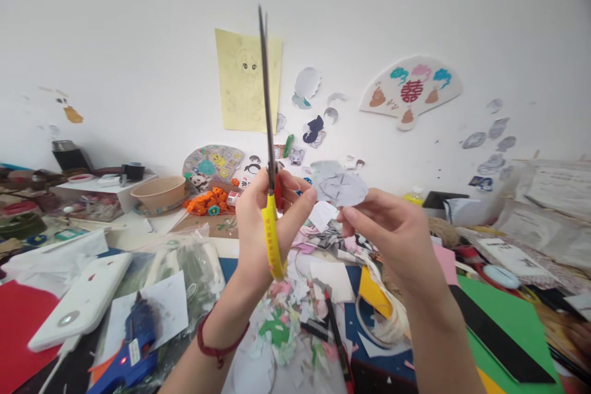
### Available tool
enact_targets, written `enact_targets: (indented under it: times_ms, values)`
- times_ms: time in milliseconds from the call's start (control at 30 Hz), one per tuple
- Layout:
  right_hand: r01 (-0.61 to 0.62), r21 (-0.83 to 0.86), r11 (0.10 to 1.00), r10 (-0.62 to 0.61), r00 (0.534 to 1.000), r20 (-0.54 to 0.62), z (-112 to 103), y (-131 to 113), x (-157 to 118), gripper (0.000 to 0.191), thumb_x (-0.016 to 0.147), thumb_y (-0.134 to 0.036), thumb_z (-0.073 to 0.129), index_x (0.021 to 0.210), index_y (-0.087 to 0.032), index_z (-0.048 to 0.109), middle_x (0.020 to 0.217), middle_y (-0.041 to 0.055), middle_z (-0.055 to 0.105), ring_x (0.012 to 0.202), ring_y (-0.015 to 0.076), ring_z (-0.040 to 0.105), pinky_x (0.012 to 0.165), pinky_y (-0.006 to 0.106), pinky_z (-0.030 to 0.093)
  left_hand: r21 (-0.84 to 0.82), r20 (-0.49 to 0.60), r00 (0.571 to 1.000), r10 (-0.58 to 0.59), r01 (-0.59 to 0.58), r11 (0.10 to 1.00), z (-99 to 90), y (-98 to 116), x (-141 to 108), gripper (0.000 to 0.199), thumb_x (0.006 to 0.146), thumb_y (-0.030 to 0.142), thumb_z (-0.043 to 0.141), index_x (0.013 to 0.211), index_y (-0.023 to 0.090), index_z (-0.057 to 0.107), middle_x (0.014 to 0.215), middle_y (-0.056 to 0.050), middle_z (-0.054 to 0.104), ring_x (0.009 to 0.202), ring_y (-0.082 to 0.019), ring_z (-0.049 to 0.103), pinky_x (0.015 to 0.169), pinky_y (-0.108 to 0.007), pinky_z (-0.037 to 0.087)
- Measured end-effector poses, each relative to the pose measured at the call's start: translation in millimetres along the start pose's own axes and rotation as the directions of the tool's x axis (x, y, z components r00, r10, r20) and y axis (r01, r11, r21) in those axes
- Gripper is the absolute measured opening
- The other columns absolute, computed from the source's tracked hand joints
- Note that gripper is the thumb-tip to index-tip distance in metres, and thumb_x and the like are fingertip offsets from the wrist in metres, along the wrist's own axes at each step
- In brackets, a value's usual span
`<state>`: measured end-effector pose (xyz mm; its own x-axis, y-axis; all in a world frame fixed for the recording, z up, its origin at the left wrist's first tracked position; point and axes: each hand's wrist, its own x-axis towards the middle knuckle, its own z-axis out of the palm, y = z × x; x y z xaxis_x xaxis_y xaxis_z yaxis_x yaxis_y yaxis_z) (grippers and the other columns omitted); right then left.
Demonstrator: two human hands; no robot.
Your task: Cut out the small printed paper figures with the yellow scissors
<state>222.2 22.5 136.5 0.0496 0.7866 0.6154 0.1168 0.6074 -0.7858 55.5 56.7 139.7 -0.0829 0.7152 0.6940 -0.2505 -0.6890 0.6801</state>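
Note:
My left hand (256, 228) is closed around a pair of scissors (268, 111). The blades point straight up, nearly together, and a yellow handle loop hangs against the palm. Between thumb and fingers, my right hand (392, 228) pinches the lower right edge of a greyish-white oval paper cutout (339, 184) with drawn lines on it. My left thumb tip is close to the cutout's left edge; whether it touches is unclear. Below both hands lies a heap of paper scraps (281, 326) in white, green and pink.
A blue glue gun (133, 345) with a lit red light lies at lower left, by a white power bank (83, 301). A beige bowl (159, 191) stands farther back. Green card (503, 326) and a black strip (501, 335) lie right. Paper cutouts hang on the wall (161, 31).

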Motion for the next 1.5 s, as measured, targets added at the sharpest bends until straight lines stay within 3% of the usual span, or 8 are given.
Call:
enact_targets:
  times_ms: [200, 433, 600, 733, 867, 1033, 1233, 1500]
  values:
    - [0.03, 0.039, 0.999, -0.025, 0.991, -0.128, -1, 1, -1, 0.007, 0.084, -0.025, 0.076, 0.086, -0.019, 0.075, 0.073, 0.0004, 0.07, 0.059, 0.0107, 0.062, 0.05, 0.022, 0.052, 0.006, 0.053, 0.999, -0.002, 0.001, 1.0, 2.3, -5, -2, 0.022, 0.077, 0.022, 0.076, 0.078, 0.02, 0.054, 0.084, -0.002, 0.066, 0.067, -0.013, 0.058, 0.059, -0.027, 0.046]
    - [0.041, 0.021, 0.999, -0.037, 0.986, -0.161, -2, 1, -1, 0.009, 0.085, -0.025, 0.076, 0.08, -0.019, 0.071, 0.069, -0.0003, 0.069, 0.059, 0.0104, 0.062, 0.054, 0.022, 0.053, 0.051, 0.071, 0.997, 0.002, -0.006, 0.999, 5.7, -6, -4, 0.021, 0.081, 0.023, 0.074, 0.079, 0.021, 0.053, 0.085, -0.002, 0.066, 0.068, -0.013, 0.057, 0.059, -0.027, 0.045]
    - [0.143, -0.043, 0.989, -0.15, 0.944, -0.295, -6, -1, 0, 0.007, 0.085, -0.024, 0.075, 0.081, -0.021, 0.071, 0.069, -0.0012, 0.07, 0.058, 0.0115, 0.063, 0.059, 0.026, 0.055, 0.346, 0.276, 0.953, 0.125, -0.219, 0.912, -19.2, -9, 11, 0.023, 0.085, 0.036, 0.071, 0.094, 0.022, 0.057, 0.098, -0.005, 0.065, 0.075, -0.016, 0.052, 0.069, -0.032, 0.044]
    - [0.218, -0.13, 0.967, -0.251, 0.89, -0.38, -11, -2, 0, 0.006, 0.087, -0.026, 0.072, 0.085, -0.022, 0.07, 0.073, 0.0003, 0.071, 0.062, 0.0138, 0.067, 0.061, 0.027, 0.058, 0.596, 0.446, 0.895, -0.015, -0.284, 0.751, -43.7, -6, 26, 0.046, 0.081, 0.05, 0.069, 0.11, 0.019, 0.051, 0.093, -0.004, 0.057, 0.079, -0.02, 0.051, 0.069, -0.033, 0.042]
    - [0.248, -0.158, 0.956, -0.292, 0.863, -0.412, -11, -2, 1, 0.006, 0.091, -0.029, 0.068, 0.091, -0.023, 0.068, 0.079, 0.0023, 0.073, 0.076, 0.0176, 0.073, 0.073, 0.032, 0.062, 0.705, 0.506, 0.841, -0.189, -0.277, 0.653, -44.3, -3, 29, 0.04, 0.078, 0.046, 0.069, 0.102, 0.02, 0.051, 0.086, -0.001, 0.055, 0.072, -0.02, 0.05, 0.063, -0.031, 0.038]
    - [0.217, -0.054, 0.975, -0.222, 0.903, -0.368, -5, 0, 0, 0.007, 0.09, -0.029, 0.07, 0.093, -0.024, 0.066, 0.095, 0.0035, 0.075, 0.094, 0.0195, 0.074, 0.089, 0.035, 0.059, 0.665, 0.541, 0.824, -0.169, -0.296, 0.686, -26.3, -6, 19, 0.036, 0.079, 0.043, 0.07, 0.1, 0.02, 0.051, 0.088, -0.002, 0.057, 0.075, -0.021, 0.051, 0.066, -0.031, 0.039]
    - [0.18, -0.096, 0.979, -0.203, 0.912, -0.358, -3, 2, -2, 0.011, 0.087, -0.027, 0.074, 0.088, -0.024, 0.063, 0.077, -0.001, 0.069, 0.07, 0.0132, 0.067, 0.063, 0.024, 0.055, 0.622, 0.527, 0.842, -0.116, -0.289, 0.728, -21.3, -8, 16, 0.038, 0.079, 0.049, 0.071, 0.095, 0.021, 0.051, 0.084, -0.002, 0.058, 0.074, -0.022, 0.053, 0.065, -0.031, 0.037]
    - [0.319, -0.112, 0.941, -0.338, 0.878, -0.338, -1, 6, -1, 0.009, 0.085, -0.016, 0.073, 0.088, -0.022, 0.067, 0.082, 0.0004, 0.072, 0.074, 0.0136, 0.069, 0.062, 0.023, 0.057, 0.64, 0.514, 0.845, -0.148, -0.263, 0.722, -22.5, -1, 15, 0.038, 0.079, 0.045, 0.072, 0.099, 0.02, 0.05, 0.087, -0.001, 0.057, 0.074, -0.019, 0.05, 0.069, -0.031, 0.037]
